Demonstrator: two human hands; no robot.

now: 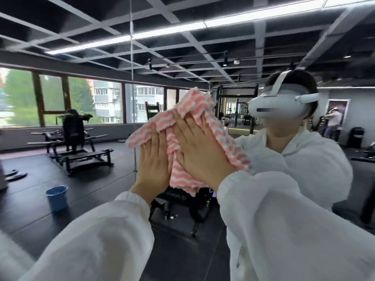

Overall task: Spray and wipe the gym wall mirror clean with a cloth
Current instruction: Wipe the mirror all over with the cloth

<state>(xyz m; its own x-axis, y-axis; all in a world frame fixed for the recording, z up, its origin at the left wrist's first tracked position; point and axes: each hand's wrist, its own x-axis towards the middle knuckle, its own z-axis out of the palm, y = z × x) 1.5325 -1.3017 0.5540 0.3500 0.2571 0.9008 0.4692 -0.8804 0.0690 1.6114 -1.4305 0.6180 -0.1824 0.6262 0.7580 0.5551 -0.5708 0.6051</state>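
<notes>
Both arms wear loose white sleeves [284, 220] with gathered elastic cuffs [132, 197]. Hands bare, without gloves

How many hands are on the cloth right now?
2. The left hand is at the left part of the pink-and-white striped cloth, fingertips covered by a fold. The right hand presses flat on its middle.

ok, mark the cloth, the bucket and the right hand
cloth [199, 107], head view, upper striped fold.
bucket [57, 199], head view, blue side wall.
right hand [199, 151], head view, back of the hand.
</notes>
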